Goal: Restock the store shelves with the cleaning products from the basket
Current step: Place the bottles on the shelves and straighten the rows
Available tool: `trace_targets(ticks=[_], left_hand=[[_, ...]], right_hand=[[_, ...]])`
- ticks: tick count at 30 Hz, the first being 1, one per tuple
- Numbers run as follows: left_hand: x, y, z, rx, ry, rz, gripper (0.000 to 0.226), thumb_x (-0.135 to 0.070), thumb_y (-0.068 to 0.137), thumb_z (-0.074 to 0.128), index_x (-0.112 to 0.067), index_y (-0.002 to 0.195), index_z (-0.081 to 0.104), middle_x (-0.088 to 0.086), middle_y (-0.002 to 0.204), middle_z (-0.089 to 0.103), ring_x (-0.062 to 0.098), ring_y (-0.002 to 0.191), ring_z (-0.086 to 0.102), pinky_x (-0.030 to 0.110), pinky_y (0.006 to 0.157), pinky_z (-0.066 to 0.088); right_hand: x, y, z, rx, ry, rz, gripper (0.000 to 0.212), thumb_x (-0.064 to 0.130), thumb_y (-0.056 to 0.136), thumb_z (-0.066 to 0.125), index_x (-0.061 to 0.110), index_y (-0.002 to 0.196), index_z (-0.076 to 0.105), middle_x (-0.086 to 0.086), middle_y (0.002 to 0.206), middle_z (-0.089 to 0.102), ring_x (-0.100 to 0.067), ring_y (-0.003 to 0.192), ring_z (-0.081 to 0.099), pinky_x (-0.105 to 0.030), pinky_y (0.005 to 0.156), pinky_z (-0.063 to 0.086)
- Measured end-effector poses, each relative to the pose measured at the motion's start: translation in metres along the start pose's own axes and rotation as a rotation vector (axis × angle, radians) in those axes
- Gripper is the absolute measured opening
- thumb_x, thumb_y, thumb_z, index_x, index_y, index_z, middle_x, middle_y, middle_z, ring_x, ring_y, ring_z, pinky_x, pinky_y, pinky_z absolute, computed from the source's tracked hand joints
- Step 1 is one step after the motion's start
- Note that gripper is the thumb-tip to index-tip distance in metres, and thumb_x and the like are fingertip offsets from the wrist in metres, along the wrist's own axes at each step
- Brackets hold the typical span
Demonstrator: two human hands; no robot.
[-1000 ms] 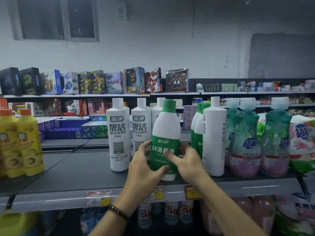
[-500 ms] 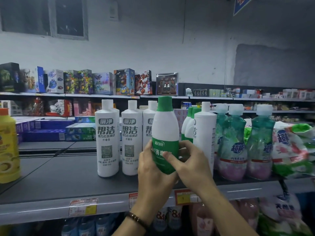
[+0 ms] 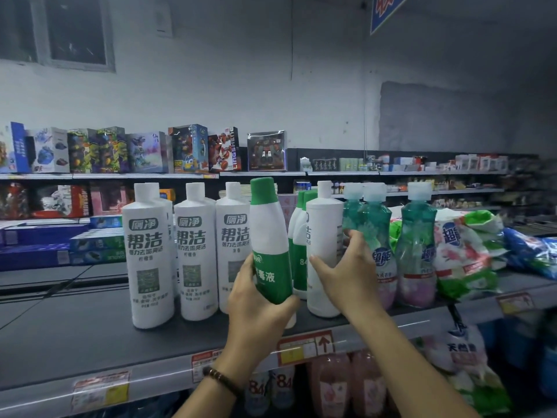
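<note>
My left hand [image 3: 259, 309] grips a green-and-white disinfectant bottle [image 3: 268, 233] by its lower half and holds it tilted left, just above the dark shelf [image 3: 75, 330]. My right hand [image 3: 346, 273] wraps around a plain-backed white bottle [image 3: 322, 230] that stands on the shelf to the right. Behind these two, more green-capped bottles [image 3: 298, 224] are partly hidden. Three white toilet-cleaner bottles [image 3: 147, 254] stand in a row on the left. The basket is out of view.
Teal detergent bottles [image 3: 416, 245] and green-white refill bags [image 3: 464, 254] fill the shelf's right end. Price tags [image 3: 304, 346] line the front rail. More bottles [image 3: 271, 390] and pink pouches sit on the shelf below. Toy boxes [image 3: 187, 149] line the aisle behind.
My right hand has left the green-capped bottle and now holds the white bottle to its right. My left hand alone keeps the green-capped bottle, now tilted. The view has shifted right.
</note>
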State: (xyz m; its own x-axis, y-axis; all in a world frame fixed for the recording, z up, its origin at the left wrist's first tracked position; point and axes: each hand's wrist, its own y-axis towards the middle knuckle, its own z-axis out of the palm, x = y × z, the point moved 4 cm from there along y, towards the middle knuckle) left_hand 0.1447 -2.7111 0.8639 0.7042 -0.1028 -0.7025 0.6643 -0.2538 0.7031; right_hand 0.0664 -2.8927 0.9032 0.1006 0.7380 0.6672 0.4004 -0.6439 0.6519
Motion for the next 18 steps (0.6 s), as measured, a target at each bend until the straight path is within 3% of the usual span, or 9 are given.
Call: trace_targets(ticks=[3, 7, 14, 18], left_hand=[[-0.004, 0.000, 0.000, -0.001, 0.002, 0.006, 0.081, -0.016, 0.068, 0.090, -0.070, 0.116, 0.054, -0.017, 0.111, 0.074, 0.004, 0.101, 0.072, 0.026, 0.082, 0.063], [-0.008, 0.000, -0.009, 0.003, -0.008, 0.005, 0.078, -0.010, 0.071, 0.093, -0.049, 0.129, 0.059, -0.019, 0.113, 0.076, 0.003, 0.100, 0.075, 0.024, 0.083, 0.064], [-0.026, 0.000, -0.035, -0.008, 0.006, -0.008, 0.082, -0.008, 0.072, 0.099, -0.048, 0.129, 0.056, -0.038, 0.114, 0.068, -0.005, 0.099, 0.073, 0.012, 0.075, 0.059], [-0.026, -0.003, -0.046, -0.011, 0.006, -0.019, 0.086, -0.005, 0.073, 0.097, -0.029, 0.146, 0.058, -0.023, 0.117, 0.073, 0.000, 0.098, 0.076, 0.015, 0.073, 0.062]], right_hand=[[-0.006, 0.008, 0.006, 0.101, -0.027, 0.064, 0.082, 0.047, 0.087, 0.083, 0.012, 0.146, 0.038, -0.006, 0.121, 0.060, -0.027, 0.103, 0.062, -0.037, 0.078, 0.055], [-0.011, 0.010, 0.009, 0.161, -0.050, 0.039, 0.066, 0.052, 0.084, 0.084, 0.016, 0.126, 0.049, -0.004, 0.112, 0.068, -0.030, 0.099, 0.071, -0.038, 0.077, 0.062], [0.015, -0.009, 0.022, 0.165, -0.041, -0.080, 0.078, 0.066, 0.075, 0.086, 0.019, 0.128, 0.053, 0.007, 0.101, 0.063, -0.019, 0.091, 0.067, -0.031, 0.076, 0.061], [0.034, -0.021, 0.041, 0.207, 0.011, -0.118, 0.067, 0.061, 0.075, 0.085, 0.022, 0.121, 0.054, 0.003, 0.100, 0.070, -0.020, 0.090, 0.071, -0.034, 0.074, 0.061]])
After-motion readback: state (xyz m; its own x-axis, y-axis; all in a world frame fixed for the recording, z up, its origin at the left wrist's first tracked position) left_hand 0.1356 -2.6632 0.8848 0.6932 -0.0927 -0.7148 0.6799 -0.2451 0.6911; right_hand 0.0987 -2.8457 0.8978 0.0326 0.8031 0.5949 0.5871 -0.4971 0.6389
